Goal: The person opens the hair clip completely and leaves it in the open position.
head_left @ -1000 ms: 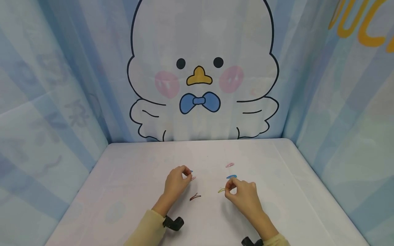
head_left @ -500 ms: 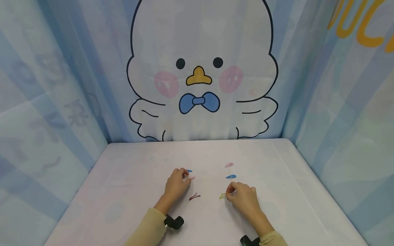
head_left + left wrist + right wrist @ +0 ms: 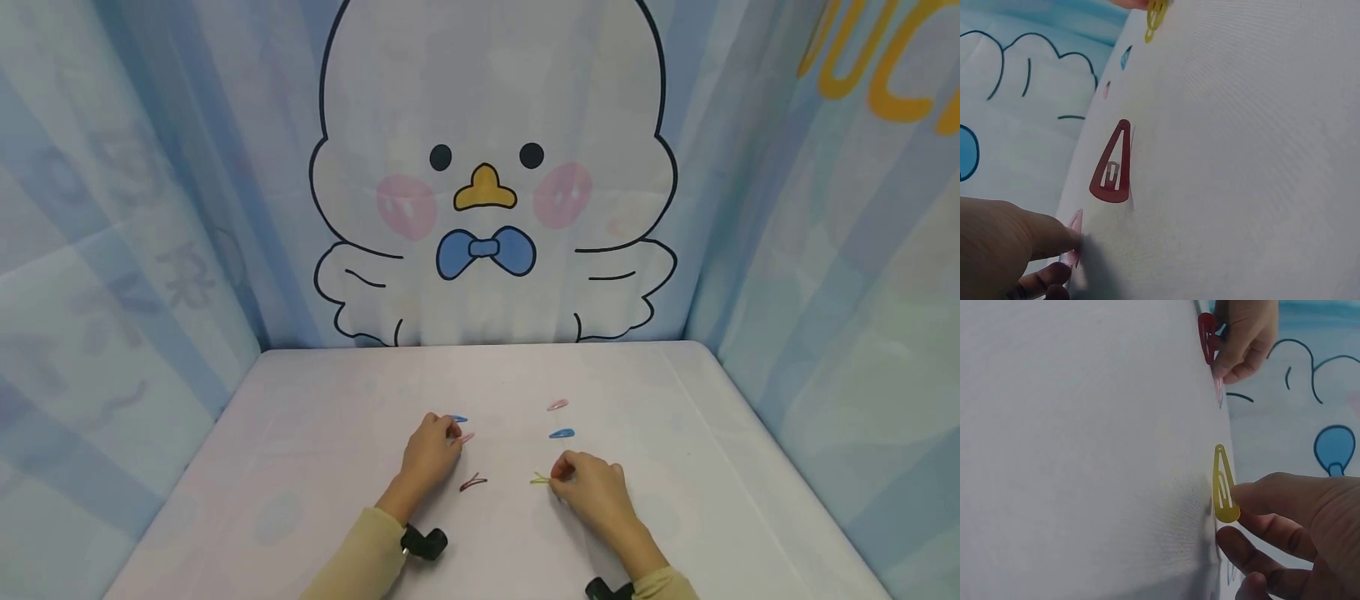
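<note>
My left hand (image 3: 431, 454) pinches a pink snap hair clip (image 3: 1077, 222) at the table surface, its thumb across the clip and the other fingers partly hidden. Just beyond those fingers lies a blue hair clip (image 3: 460, 418). A dark red hair clip (image 3: 1110, 196) rests on the table nearer the wrist. With thumb and fingertips, my right hand (image 3: 596, 487) holds a yellow hair clip (image 3: 1227, 514) by its wide end, the narrow tip pointing toward the left hand. Whether the yellow clip touches the table cannot be told.
Beyond the right hand lie another blue hair clip (image 3: 562, 433) and another pink hair clip (image 3: 557, 405). A white cloth covers the table (image 3: 337, 383). Curtains printed with a cartoon duck (image 3: 487, 308) close off the back and sides.
The right hand has come slightly toward me and lower with the yellow hair clip. The left hand has shifted a little left and down, so more of the blue hair clip shows.
</note>
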Demonstrator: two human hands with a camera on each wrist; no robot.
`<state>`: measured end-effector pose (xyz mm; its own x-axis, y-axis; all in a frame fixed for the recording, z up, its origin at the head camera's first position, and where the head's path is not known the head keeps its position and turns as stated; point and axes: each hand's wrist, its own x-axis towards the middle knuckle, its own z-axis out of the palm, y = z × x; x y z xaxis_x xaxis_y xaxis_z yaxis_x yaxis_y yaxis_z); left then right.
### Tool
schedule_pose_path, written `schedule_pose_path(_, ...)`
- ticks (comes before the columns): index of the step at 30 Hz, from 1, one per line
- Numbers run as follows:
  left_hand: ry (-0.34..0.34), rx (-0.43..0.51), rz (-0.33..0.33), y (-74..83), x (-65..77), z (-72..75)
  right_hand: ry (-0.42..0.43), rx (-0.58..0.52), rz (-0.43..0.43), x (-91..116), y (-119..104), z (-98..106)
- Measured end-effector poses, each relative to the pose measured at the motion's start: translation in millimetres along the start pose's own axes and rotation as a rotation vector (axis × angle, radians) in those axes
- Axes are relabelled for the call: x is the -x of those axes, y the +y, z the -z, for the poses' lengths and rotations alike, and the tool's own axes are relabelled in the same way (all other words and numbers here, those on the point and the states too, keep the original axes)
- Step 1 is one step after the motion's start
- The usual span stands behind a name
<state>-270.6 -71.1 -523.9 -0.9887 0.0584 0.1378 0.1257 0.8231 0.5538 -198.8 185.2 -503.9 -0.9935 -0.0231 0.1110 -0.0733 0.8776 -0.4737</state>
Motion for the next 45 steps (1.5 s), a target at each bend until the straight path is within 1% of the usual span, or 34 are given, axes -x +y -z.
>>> schedule_pose_path(4, 0.013, -0.021, -0.005, 1.4, 2.3, -1.2, 0.002, -0.003, 0.001, 1.0, 0.2, 1.0)
schedule_pose_path(11, 0.031, -0.029, -0.032, 1.7, 5.0, -1.3, 0.025, -0.017, 0.019, 2.0, 0.8, 3.9)
schedule_pose_path(15, 0.016, -0.027, -0.039, 1.0, 5.3, -0.5, 0.02, -0.029, 0.026, 2.1, 1.6, 4.9)
schedule_pose_path(22, -0.018, 0.002, -0.068, 0.3, 5.2, 7.1, 0.009, -0.042, 0.028, 0.6, -1.5, 6.8)
schedule_pose_path(25, -0.04, 0.017, -0.059, 3.1, 5.5, 10.1, 0.017, -0.058, 0.029, -0.2, -3.5, 7.1)
schedule_pose_path(28, -0.061, 0.02, -0.038, 7.0, 6.8, 13.8, 0.054, -0.091, 0.036, -1.7, -6.4, 7.5)
schedule_pose_path(32, -0.093, 0.007, -0.019, 15.9, 9.6, 22.0, 0.14, -0.103, 0.066, -1.2, -13.9, 12.3)
schedule_pose_path(35, -0.104, 0.012, -0.044, 24.4, 13.7, 30.7, 0.193, -0.095, 0.101, 1.6, -23.2, 19.6)
schedule_pose_path(37, -0.096, 0.02, -0.078, 30.1, 17.2, 36.5, 0.221, -0.1, 0.129, 3.7, -31.0, 25.5)
schedule_pose_path(42, -0.033, 0.038, -0.199, 47.7, 27.6, 52.1, 0.281, -0.112, 0.207, 8.7, -50.9, 40.0)
schedule_pose_path(45, -0.007, 0.063, -0.245, 60.0, 35.1, 62.5, 0.322, -0.108, 0.254, 12.3, -60.6, 47.7)
